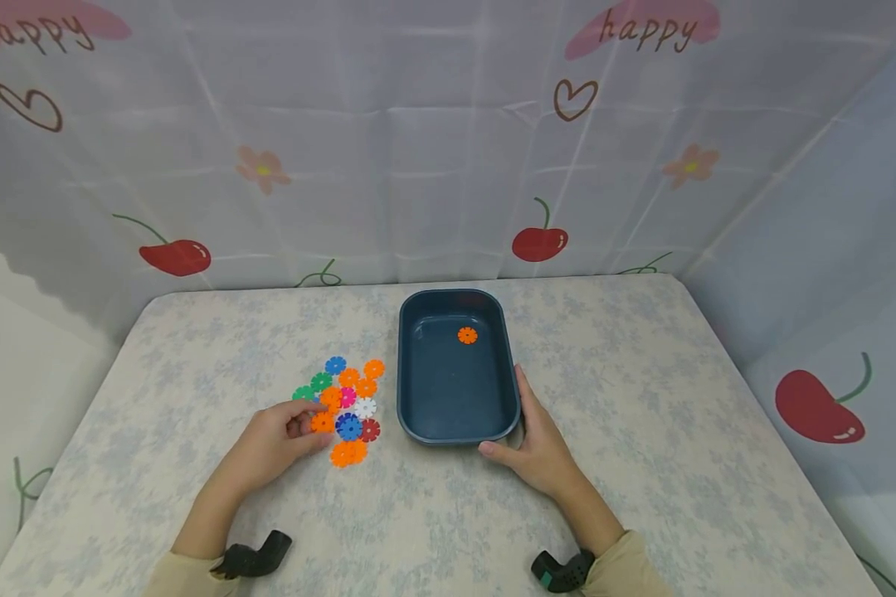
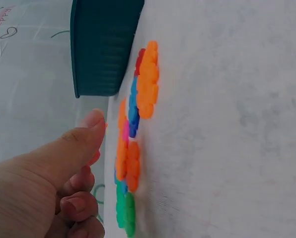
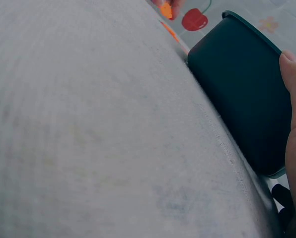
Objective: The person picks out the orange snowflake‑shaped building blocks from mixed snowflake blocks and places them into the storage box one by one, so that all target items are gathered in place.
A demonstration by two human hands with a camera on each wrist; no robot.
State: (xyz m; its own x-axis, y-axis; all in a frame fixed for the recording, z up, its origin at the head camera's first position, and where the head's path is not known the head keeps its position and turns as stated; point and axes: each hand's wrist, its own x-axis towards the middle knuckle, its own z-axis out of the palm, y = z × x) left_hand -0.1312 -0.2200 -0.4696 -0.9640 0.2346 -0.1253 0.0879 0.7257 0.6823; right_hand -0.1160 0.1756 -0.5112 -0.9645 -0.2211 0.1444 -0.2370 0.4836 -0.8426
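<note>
My left hand (image 1: 276,439) is over the near-left side of a loose pile of flower-shaped plastic discs (image 1: 348,427) in orange, blue, green, pink, white and red. Between its thumb and fingers it pinches an orange disc (image 3: 166,10), mostly hidden behind the thumb in the left wrist view. Right of the pile stands a dark blue-green plastic bin (image 1: 455,390) with one orange disc (image 1: 467,335) inside. My right hand (image 1: 541,456) holds the bin's near right corner, thumb at the front rim and fingers along the right side.
The pale, mottled tabletop (image 1: 679,464) spreads around the bin and pile. Behind it hangs a whitish curtain (image 1: 433,166) printed with cherries, hearts and flowers. Black devices (image 1: 257,557) are strapped at both wrists, close to the beige sleeves (image 1: 627,572).
</note>
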